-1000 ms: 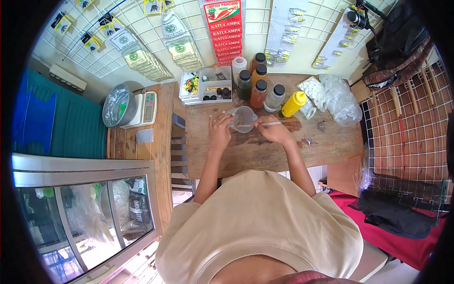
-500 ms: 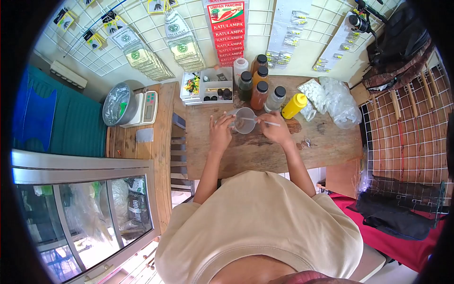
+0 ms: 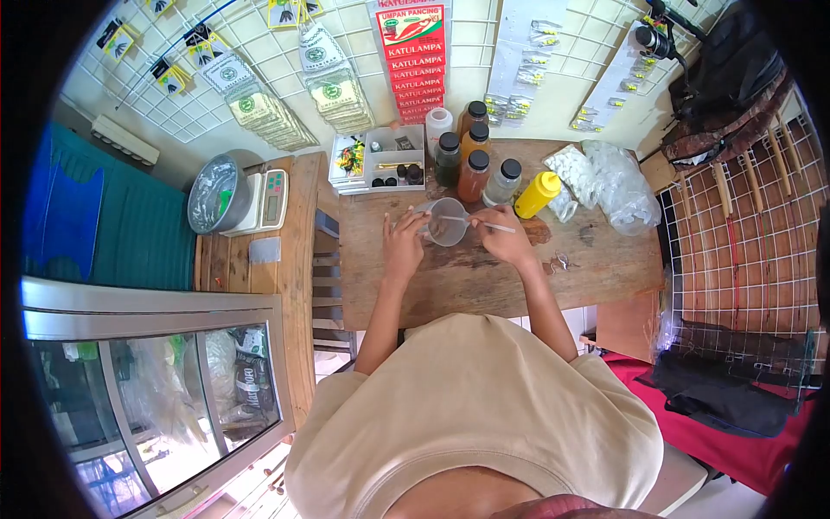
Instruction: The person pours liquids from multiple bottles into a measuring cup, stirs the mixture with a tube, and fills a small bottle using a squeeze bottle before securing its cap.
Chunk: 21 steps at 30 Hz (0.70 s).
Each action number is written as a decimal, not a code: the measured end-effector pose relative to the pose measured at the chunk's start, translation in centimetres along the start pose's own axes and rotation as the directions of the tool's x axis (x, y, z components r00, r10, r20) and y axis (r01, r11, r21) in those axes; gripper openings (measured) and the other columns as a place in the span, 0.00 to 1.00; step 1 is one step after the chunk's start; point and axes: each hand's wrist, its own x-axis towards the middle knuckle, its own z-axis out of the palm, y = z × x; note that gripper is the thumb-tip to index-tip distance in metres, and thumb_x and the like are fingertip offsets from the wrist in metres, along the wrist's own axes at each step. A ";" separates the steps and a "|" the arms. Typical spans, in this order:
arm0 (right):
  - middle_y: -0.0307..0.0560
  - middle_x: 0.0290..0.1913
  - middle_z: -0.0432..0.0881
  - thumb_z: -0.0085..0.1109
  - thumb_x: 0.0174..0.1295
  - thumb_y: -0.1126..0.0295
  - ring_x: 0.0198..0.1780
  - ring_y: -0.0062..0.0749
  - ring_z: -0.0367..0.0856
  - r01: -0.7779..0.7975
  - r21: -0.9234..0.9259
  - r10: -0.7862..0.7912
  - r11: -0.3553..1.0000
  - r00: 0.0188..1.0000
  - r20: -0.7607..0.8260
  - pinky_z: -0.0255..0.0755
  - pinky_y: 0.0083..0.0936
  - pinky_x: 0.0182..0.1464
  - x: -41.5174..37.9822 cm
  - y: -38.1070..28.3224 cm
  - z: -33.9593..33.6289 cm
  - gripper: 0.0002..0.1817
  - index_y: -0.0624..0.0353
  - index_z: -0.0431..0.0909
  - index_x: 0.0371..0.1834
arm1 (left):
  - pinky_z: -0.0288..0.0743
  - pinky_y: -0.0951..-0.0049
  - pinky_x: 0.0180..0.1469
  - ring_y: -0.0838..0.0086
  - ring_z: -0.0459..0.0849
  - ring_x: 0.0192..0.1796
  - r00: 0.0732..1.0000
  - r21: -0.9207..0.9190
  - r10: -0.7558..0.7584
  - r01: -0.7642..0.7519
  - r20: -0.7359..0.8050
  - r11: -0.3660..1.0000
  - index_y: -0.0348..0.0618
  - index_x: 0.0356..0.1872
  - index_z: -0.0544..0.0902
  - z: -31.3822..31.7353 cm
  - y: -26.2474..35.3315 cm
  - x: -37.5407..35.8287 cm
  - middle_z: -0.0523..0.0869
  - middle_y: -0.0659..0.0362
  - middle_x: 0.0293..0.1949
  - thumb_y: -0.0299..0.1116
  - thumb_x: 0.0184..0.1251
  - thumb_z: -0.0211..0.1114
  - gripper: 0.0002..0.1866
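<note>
A clear plastic measuring cup point(image 3: 448, 232) is on the wooden table in front of me. My left hand point(image 3: 405, 240) grips its left side, fingers closed around what looks like the handle. In my right hand point(image 3: 503, 235) is a thin white plastic stirring stick point(image 3: 497, 227), pinched between the fingers, its far end reaching into the cup. What the cup contains is hard to make out. Just behind my right hand stand a clear bottle with a black cap point(image 3: 502, 182) and a yellow squeeze bottle point(image 3: 538, 195), which leans.
Several dark-capped bottles point(image 3: 474, 177) and a white squeeze bottle point(image 3: 439, 130) stand at the back, beside a white compartment tray point(image 3: 380, 186). Plastic bags point(image 3: 627, 195) lie at the right. A kitchen scale point(image 3: 272, 201) and metal bowl point(image 3: 216, 195) are on the left bench.
The view has shifted very slightly. Both hands, the cup and the stick stay in nearly the same place.
</note>
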 end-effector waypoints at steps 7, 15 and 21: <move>0.46 0.43 0.86 0.54 0.62 0.69 0.51 0.50 0.77 0.089 -0.024 -0.089 0.996 0.996 -0.029 0.65 0.37 0.62 0.0 0.2 -0.1 0.10 0.55 0.86 0.38 | 0.49 0.45 0.74 0.66 0.72 0.68 1.000 0.031 0.009 -0.009 0.002 0.999 0.52 0.55 0.83 0.1 -0.2 -0.1 0.83 0.63 0.56 0.22 0.59 0.64 0.22; 0.43 0.46 0.86 0.53 0.63 0.69 0.55 0.51 0.74 0.029 -0.064 -0.029 0.998 1.000 0.005 0.64 0.41 0.63 0.3 -0.3 -0.5 0.11 0.54 0.86 0.41 | 0.48 0.46 0.74 0.65 0.73 0.68 1.000 0.005 -0.007 0.007 0.003 1.000 0.51 0.54 0.83 0.0 0.1 -0.1 0.83 0.63 0.56 0.21 0.58 0.64 0.21; 0.42 0.47 0.86 0.54 0.62 0.68 0.55 0.51 0.74 0.011 -0.077 -0.013 0.997 0.999 -0.031 0.67 0.41 0.61 0.0 0.2 0.1 0.11 0.53 0.87 0.40 | 0.48 0.46 0.74 0.67 0.73 0.67 1.000 0.039 0.005 -0.005 0.007 0.999 0.52 0.55 0.83 0.0 -0.1 -0.2 0.83 0.63 0.55 0.23 0.58 0.64 0.21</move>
